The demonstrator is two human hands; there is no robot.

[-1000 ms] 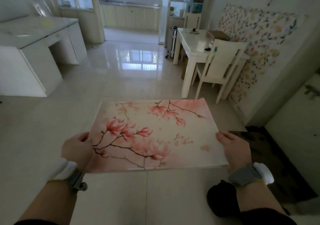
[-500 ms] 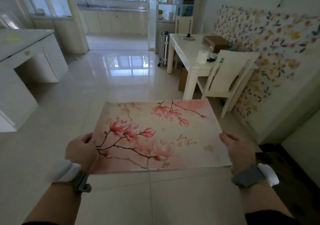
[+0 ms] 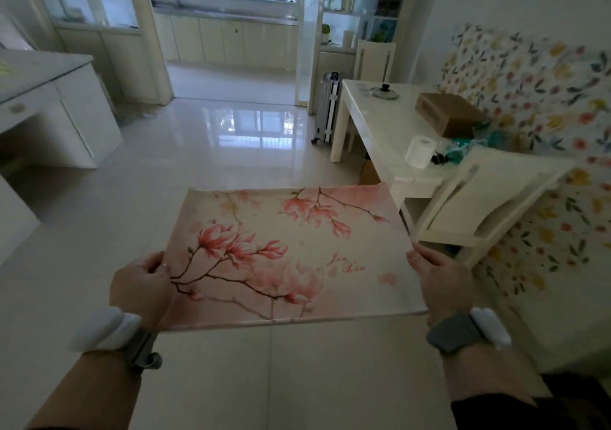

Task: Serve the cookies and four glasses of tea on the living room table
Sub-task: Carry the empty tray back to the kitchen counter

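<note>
A flat rectangular tray printed with pink magnolia blossoms is held level at waist height over the tiled floor, and nothing lies on it. My left hand grips its left edge with the thumb on top. My right hand grips its right edge the same way. No cookies or tea glasses are in view.
A white dining table stands ahead on the right with a cardboard box, a paper roll and a pot lid; a white chair is beside it. A white desk is at left. The kitchen doorway lies ahead.
The view has moved forward toward the kitchen doorway and the dining table looms larger. Both hands keep the same grip on the tray, which stays level.
</note>
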